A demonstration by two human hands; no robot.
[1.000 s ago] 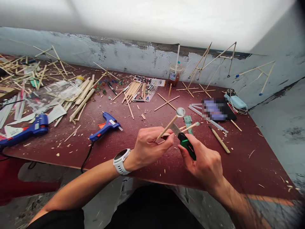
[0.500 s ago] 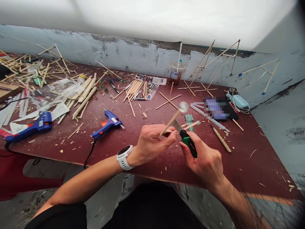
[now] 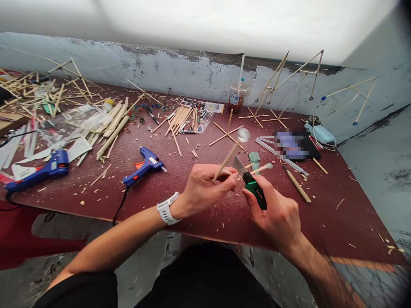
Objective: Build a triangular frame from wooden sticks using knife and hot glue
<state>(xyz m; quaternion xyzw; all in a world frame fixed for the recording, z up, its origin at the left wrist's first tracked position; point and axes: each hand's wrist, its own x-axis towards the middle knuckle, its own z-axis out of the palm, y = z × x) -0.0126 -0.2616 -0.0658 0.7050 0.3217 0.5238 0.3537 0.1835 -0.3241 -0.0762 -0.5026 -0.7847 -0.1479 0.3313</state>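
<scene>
My left hand (image 3: 210, 184), with a white watch (image 3: 167, 208) on its wrist, pinches a small frame of wooden sticks (image 3: 226, 160). One stick slants upward and ends in a clear glass-like ball (image 3: 243, 135); another points right with a smaller clear tip (image 3: 269, 166). My right hand (image 3: 276, 209) is wrapped round the green and black handle of a utility knife (image 3: 255, 190). Its blade is out and points up and left, close beside the sticks; whether it touches them I cannot tell. Behind the knife lies a green patch (image 3: 254, 158) on the table.
Two blue glue guns (image 3: 144, 166) lie to the left. Bundled sticks (image 3: 183, 119), stick crosses (image 3: 227, 133) and a drink cup (image 3: 236, 96) stand farther back. A wooden-handled tool (image 3: 298, 185), clear glue sticks (image 3: 282, 156) and a light-blue case (image 3: 321, 130) are at right.
The knife blade has come slightly away from the upright stick. The ball-tipped stick has tilted a little to the left. Both hands keep their holds.
</scene>
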